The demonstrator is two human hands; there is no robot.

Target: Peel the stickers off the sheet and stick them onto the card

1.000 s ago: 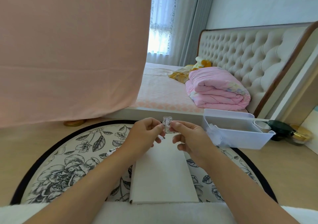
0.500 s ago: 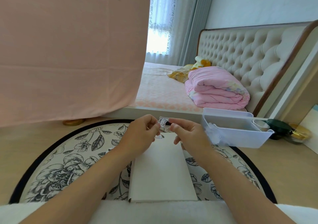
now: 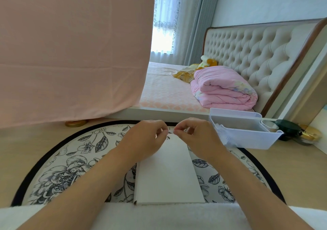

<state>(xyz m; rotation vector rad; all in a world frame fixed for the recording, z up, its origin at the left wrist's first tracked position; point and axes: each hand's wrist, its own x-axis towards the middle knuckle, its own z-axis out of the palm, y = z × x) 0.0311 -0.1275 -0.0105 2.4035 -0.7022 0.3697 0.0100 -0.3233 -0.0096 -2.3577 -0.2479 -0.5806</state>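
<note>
The left hand [image 3: 146, 137] and right hand [image 3: 196, 136] each keep a pinching grip on the sticker [image 3: 170, 132], above the far edge of the card [image 3: 168, 173]. It is likely flimsy, light and tacky, so hold it by its edges.

1. Ahead of you stands a bed [image 3: 164, 92] with a pale pink patterned cover and a cream tufted headboard [image 3: 256, 53] edged in dark wood.
2. A folded pink quilt [image 3: 223, 90] lies on it near the headboard, with a yellow plush toy [image 3: 208, 62] just behind.
3. To your left hangs a pink sheet [image 3: 70, 53], hiding that side.
4. Daylight comes through a window [image 3: 162, 40] with lace sheers, beside grey curtains [image 3: 192, 26].
5. The wall [image 3: 265, 1] is pale; the floor [image 3: 292, 164] is light wood.
</note>
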